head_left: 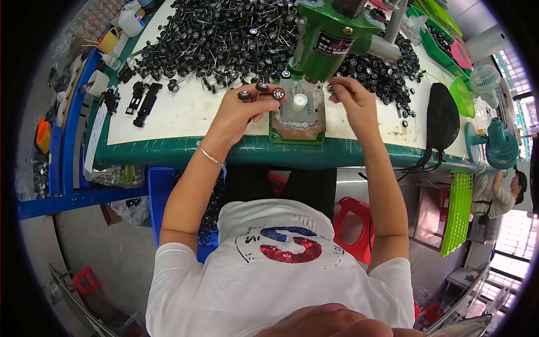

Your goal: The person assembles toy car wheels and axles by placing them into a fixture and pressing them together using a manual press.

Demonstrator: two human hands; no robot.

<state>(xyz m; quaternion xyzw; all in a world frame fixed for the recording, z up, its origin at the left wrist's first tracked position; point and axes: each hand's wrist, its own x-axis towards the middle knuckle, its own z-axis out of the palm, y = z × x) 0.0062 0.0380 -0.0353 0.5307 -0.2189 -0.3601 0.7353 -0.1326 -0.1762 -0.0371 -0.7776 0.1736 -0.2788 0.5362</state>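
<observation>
My left hand (240,108) is closed on several small toy wheels with black tyres; one wheel (278,94) with silver spokes sticks out past the fingertips. It is just left of a green bench press (325,48). On the press's metal base plate (306,119) stands a short white round holder (299,102), under the press head. To the right of the holder, my right hand (358,104) pinches a small dark wheel (331,88) between thumb and fingers. Much of that wheel is hidden by the fingertips.
A large heap of wheels on axles (224,42) covers the table's far left. Loose wheels (387,76) lie right of the press. Black toy chassis parts (147,104) lie at left, a black pouch (443,121) at right, near a teal fan (499,143). Another person sits far right.
</observation>
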